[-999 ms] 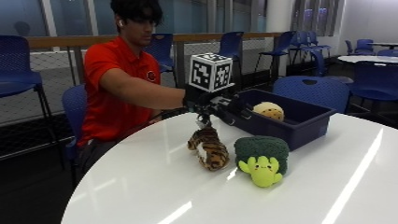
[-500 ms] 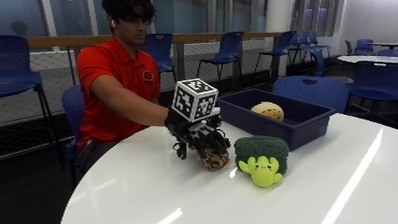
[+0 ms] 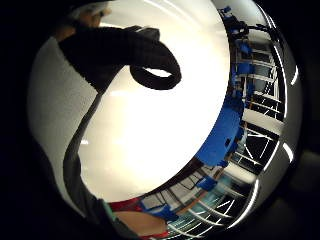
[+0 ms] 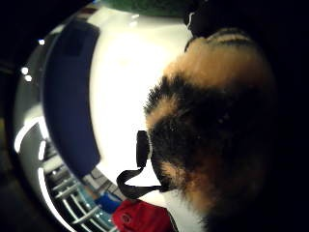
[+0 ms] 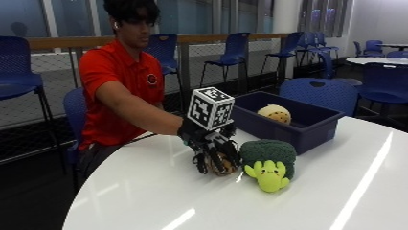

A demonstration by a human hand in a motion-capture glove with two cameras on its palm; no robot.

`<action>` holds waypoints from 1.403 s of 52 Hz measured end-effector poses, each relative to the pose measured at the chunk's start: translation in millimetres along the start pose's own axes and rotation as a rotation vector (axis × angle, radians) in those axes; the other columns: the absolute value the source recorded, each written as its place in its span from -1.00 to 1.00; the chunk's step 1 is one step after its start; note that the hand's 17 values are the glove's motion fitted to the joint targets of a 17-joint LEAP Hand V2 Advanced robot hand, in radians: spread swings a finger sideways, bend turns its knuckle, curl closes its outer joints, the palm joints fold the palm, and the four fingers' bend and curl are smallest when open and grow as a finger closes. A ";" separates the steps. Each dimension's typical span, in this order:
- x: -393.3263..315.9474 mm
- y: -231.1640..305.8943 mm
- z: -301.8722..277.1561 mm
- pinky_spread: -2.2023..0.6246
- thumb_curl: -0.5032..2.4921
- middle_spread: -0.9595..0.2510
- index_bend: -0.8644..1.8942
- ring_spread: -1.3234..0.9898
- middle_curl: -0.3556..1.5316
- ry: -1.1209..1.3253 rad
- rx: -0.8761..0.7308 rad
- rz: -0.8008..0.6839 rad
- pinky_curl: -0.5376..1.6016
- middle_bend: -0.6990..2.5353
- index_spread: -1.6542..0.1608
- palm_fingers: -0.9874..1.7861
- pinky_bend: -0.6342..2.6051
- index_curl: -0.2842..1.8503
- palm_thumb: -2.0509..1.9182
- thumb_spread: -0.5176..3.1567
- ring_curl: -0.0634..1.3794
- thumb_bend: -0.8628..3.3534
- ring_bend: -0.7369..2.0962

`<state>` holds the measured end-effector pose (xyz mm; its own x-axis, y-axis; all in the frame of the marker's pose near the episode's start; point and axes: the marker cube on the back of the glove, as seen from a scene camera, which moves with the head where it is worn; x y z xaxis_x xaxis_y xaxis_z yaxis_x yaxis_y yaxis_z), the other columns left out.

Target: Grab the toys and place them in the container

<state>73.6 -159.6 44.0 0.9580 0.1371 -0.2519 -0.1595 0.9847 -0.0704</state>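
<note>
orange-and-black striped plush tiger (image 5: 222, 162) lies on the white worktop (image 5: 140, 191), the gloved right hand (image 5: 207, 148) curled around it beside a green broccoli plush (image 5: 269, 158).

Outside view: container (image 5: 300, 125) sits on the table (image 5: 331, 191), toward its far edge, opposite the camera. Round toy (image 5: 274, 113) lies in the container. Broccoli toy (image 5: 269, 162) stands on the table just in front of the container. Striped toy (image 5: 222, 162) lies on the table just beside the broccoli toy, under the right hand (image 5: 207, 146), on the person's side.
</note>
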 end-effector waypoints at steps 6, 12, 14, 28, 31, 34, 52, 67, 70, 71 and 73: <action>-2.1 -7.1 1.9 0.62 -0.50 0.49 -0.03 0.22 -0.37 0.010 -0.029 0.004 -0.18 -0.47 0.35 -0.23 0.05 -0.35 0.03 -0.14 -0.61 -0.60 -0.31; -5.8 -11.7 -0.3 0.60 -0.48 0.47 -0.04 0.22 -0.37 0.040 -0.082 0.006 -0.18 -0.47 0.34 -0.22 0.05 -0.34 0.05 -0.12 -0.59 -0.59 -0.27; -6.2 -12.4 -1.0 0.59 -0.48 0.46 -0.05 0.22 -0.37 0.036 -0.097 0.005 -0.18 -0.47 0.34 -0.21 0.05 -0.35 0.06 -0.11 -0.57 -0.59 -0.25; -2.6 -13.1 -2.1 0.46 -0.44 0.39 -0.16 0.14 -0.33 -0.017 -0.071 0.036 -0.19 -0.44 0.33 -0.07 0.01 -0.37 0.12 -0.06 -0.48 -0.58 -0.07; -4.3 -12.4 -2.5 0.42 -0.43 0.36 -0.17 0.09 -0.34 -0.015 -0.051 0.047 -0.20 -0.46 0.33 0.01 0.04 -0.38 0.15 -0.04 -0.48 -0.57 -0.03; -6.7 -11.6 -2.7 0.36 -0.42 0.33 -0.20 0.04 -0.34 -0.014 -0.024 0.062 -0.19 -0.46 0.33 0.10 0.08 -0.38 0.17 -0.03 -0.46 -0.56 0.00; -20.5 13.0 -4.4 0.24 -0.29 0.07 -0.22 -0.21 -0.24 -0.237 0.059 -0.031 -0.18 -0.38 0.34 0.37 0.03 -0.35 0.33 -0.13 -0.38 -0.52 0.06; -59.6 31.2 -47.4 0.23 -0.21 -0.03 -0.22 -0.27 -0.18 -0.195 0.129 -0.121 -0.18 -0.38 0.34 0.42 -0.02 -0.27 0.36 -0.25 -0.36 -0.55 0.02; -70.4 30.6 -62.7 0.23 -0.20 -0.04 -0.23 -0.28 -0.17 -0.207 0.141 -0.139 -0.18 -0.38 0.33 0.43 -0.03 -0.26 0.36 -0.26 -0.36 -0.55 0.01; -74.1 30.0 -68.3 0.23 -0.19 -0.04 -0.23 -0.28 -0.17 -0.216 0.142 -0.145 -0.17 -0.38 0.33 0.43 -0.03 -0.25 0.36 -0.27 -0.36 -0.55 0.01; -83.1 28.8 -80.4 0.23 -0.18 -0.05 -0.23 -0.28 -0.16 -0.234 0.144 -0.157 -0.17 -0.38 0.33 0.43 -0.04 -0.25 0.36 -0.27 -0.36 -0.56 0.00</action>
<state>-29.8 -151.3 -14.7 0.9997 -0.0130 -0.0188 0.0140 0.9986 0.0512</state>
